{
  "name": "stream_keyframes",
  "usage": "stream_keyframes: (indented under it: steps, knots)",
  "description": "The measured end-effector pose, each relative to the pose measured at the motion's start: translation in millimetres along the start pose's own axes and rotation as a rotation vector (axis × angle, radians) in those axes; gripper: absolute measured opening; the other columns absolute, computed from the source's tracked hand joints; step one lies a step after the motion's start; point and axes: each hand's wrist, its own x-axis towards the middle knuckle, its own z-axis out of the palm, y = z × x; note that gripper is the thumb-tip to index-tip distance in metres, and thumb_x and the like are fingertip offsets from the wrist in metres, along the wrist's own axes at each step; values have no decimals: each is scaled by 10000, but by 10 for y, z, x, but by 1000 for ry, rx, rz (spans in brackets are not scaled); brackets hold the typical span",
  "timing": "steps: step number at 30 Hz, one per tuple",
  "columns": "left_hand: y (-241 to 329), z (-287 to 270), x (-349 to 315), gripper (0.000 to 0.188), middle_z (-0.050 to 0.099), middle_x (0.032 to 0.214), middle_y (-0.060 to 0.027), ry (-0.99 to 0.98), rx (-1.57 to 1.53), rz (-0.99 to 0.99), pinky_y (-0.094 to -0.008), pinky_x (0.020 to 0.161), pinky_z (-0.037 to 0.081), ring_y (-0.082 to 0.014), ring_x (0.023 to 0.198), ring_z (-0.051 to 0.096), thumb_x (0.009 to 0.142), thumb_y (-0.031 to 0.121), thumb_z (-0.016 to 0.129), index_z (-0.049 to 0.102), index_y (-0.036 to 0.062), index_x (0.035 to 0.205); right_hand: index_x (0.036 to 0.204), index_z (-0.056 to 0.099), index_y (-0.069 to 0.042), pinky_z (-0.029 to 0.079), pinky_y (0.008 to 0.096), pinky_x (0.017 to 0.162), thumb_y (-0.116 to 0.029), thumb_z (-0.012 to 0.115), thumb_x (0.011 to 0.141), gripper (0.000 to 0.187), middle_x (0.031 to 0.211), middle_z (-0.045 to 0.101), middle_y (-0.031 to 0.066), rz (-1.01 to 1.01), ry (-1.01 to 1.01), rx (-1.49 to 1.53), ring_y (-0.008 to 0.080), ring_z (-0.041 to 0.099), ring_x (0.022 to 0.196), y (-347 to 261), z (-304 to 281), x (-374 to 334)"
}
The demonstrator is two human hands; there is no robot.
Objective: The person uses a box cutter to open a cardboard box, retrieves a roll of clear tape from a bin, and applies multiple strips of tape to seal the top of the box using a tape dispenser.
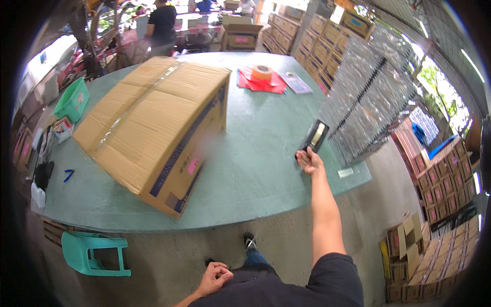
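Note:
My right hand point(310, 161) reaches out over the green table point(261, 138), its fingers on the near end of a black tape dispenser point(316, 136) with a pale yellowish strip along it. The dispenser is beside a stack of wrapped clear plastic trays point(365, 97). Close to my waist, my left hand point(216, 279) has its fingers curled in and holds nothing I can see. A large cardboard box point(148, 112) sits at an angle on the left half of the table. Shiny tape runs along its top seam, and a pink label shows on its side.
Red sheets point(250, 82) lie under an orange tape roll point(262, 72) at the table's far side. A green basket point(72, 100) and blue snips point(69, 175) are at the left. A turquoise stool point(94, 254) stands by the near edge. Stacked cartons point(442, 266) line the right.

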Motion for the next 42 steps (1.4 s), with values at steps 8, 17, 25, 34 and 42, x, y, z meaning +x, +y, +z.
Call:
stream_keyframes:
  steps: [8,17,25,34,42]
  knots:
    - [74,-260,122,161,592,815,-28,-24,-20,-312,-246,701,431,-93,750,523,805,197,623,619,43,855,726,600,-67,510,326,532,-241,601,814,196,657,625,64,-243,314,-839,210,620,578,229,-63,248]
    - [1080,-1289,-386,154,616,769,-20,136,104,-35,-232,642,450,-73,710,551,831,169,591,619,18,839,807,590,-80,377,220,448,-271,541,863,205,693,599,19,-545,-211,-364,90,524,541,-466,1464,-624]
    - [1901,-2390,-635,158,570,654,-32,608,-224,309,-208,506,419,-78,558,510,813,156,629,585,10,771,984,622,-131,434,236,595,-319,622,810,257,907,652,33,-603,-537,-755,124,614,755,-649,4205,-926]
    - [2517,-2912,27,179,546,616,-35,669,-235,277,-204,455,381,-75,521,487,803,160,643,561,12,747,987,619,-85,398,235,465,-299,652,788,295,799,658,59,-450,-559,-959,124,612,611,-429,5318,256]
    - [2498,-3087,204,169,540,596,-33,696,-252,219,-199,446,382,-69,509,486,799,142,645,561,7,743,978,623,-97,411,245,441,-238,639,809,221,789,647,37,-201,-524,-949,107,607,587,-290,5515,610]
